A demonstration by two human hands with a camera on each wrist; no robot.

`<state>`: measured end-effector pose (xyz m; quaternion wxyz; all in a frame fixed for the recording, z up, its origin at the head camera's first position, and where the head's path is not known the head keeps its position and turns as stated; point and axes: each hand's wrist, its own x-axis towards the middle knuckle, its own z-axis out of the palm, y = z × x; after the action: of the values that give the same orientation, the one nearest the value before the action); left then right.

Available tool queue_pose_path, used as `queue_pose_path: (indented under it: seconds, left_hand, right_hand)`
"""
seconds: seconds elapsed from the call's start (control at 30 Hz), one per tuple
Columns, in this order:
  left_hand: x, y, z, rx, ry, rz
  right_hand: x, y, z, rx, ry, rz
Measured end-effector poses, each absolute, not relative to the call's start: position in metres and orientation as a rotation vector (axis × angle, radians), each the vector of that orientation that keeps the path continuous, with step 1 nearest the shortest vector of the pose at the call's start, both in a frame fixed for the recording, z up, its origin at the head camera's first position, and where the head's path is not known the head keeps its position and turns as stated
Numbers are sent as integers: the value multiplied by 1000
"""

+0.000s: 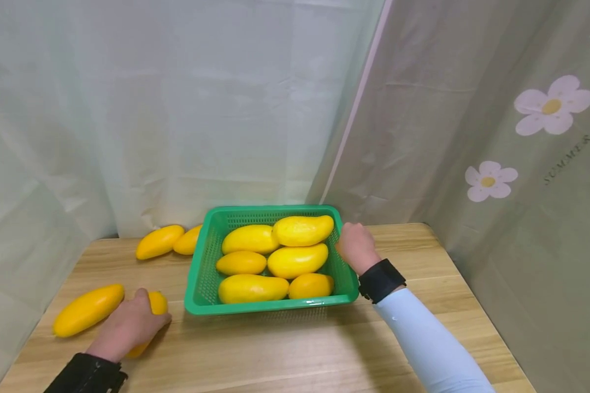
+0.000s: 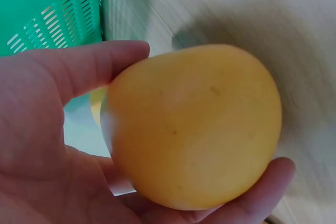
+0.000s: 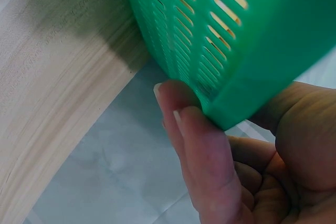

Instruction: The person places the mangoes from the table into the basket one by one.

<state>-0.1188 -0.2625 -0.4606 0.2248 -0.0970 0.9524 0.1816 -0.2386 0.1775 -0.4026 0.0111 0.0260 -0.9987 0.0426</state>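
My left hand (image 1: pixel 130 321) grips a yellow mango (image 1: pixel 157 303) at the front left of the table; in the left wrist view, thumb and fingers curl round this mango (image 2: pixel 199 129). Another mango (image 1: pixel 88 310) lies just left of that hand. A green plastic basket (image 1: pixel 270 309) stands mid-table with several mangoes (image 1: pixel 297 261) laid in it. At its right side, my right hand (image 1: pixel 356 246) holds the rim. The right wrist view shows fingertips (image 3: pixel 207 145) against the slotted wall, with the thumb on the rim's other side.
Two more mangoes (image 1: pixel 159 242) lie at the back left, one partly hidden behind the basket. The wooden table (image 1: pixel 423 322) meets a pale curtain (image 1: pixel 216 120) at the back and a grey flowered curtain (image 1: pixel 521 234) on the right.
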Motion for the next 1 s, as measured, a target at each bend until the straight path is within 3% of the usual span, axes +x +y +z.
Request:
queue_pose_path:
  seconds: [0.37,1.0]
  left_hand:
    - [-120,-265,-453,-211,2640,561]
    - [-141,-257,-402,-57,2996,646]
  right_hand:
    - [-237,178,-403,105,-3079,132]
    - [-237,178,-403,98,-3101,159]
